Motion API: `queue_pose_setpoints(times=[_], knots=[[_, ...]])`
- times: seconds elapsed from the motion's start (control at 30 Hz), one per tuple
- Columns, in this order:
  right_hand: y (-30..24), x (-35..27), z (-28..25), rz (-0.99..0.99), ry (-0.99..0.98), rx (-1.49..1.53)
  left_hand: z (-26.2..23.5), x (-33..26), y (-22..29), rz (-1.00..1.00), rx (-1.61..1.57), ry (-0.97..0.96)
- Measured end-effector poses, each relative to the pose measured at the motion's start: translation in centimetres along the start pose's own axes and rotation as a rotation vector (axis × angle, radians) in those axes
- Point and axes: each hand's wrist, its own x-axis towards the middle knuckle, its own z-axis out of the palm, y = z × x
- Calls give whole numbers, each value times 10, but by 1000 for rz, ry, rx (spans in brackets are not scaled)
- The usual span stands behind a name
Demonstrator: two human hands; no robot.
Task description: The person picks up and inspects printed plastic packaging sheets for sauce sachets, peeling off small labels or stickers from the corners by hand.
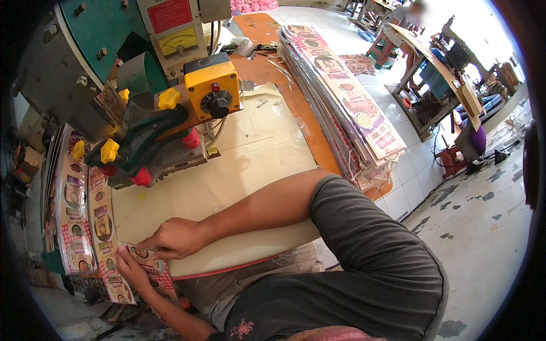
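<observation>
My left hand (134,273) lies along a printed plastic strip (162,277) at the table's near left corner, its fingers stretched out flat. Crossing from the right, my right hand (181,236) meets the same strip's upper edge. Its index finger points left, the thumb sits lower, and the other fingers are curled; the strip's edge appears pinched there. Beside my left fingertips runs a longer printed strip (103,227), patterned with food pictures and red checks. Farther left lies a stack of similar glossy strips (74,216).
A green machine with a yellow control box (210,85), yellow knobs (110,151) and red fittings stands over the cream work sheet (256,142). A tall stack of printed sheets (347,96) lies along the orange table's (310,122) right side. Another person (401,23) sits far right near a workbench.
</observation>
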Motion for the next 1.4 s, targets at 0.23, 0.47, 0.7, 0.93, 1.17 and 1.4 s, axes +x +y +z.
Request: queue_pose_setpoints(times=[0.23,0.47,0.7,0.93,1.17,1.4], knots=[[2,0,1,-8,-9,0,-1,2,-9,-18,-20,-19],[0,0,-1,47,-64,0,0,1,-6,-22,-25,0],[-3,0,-5,50,-71,47,-7,4,-26,-52,27,-74],[4,2,0,57,-83,77,-1,-1,-6,66,51,-2],[1,3,-15,105,-131,298,-6,-11,-16,-5,-37,165],[2,3,-17,171,-128,422,-56,-1,-39,145,-369,190]])
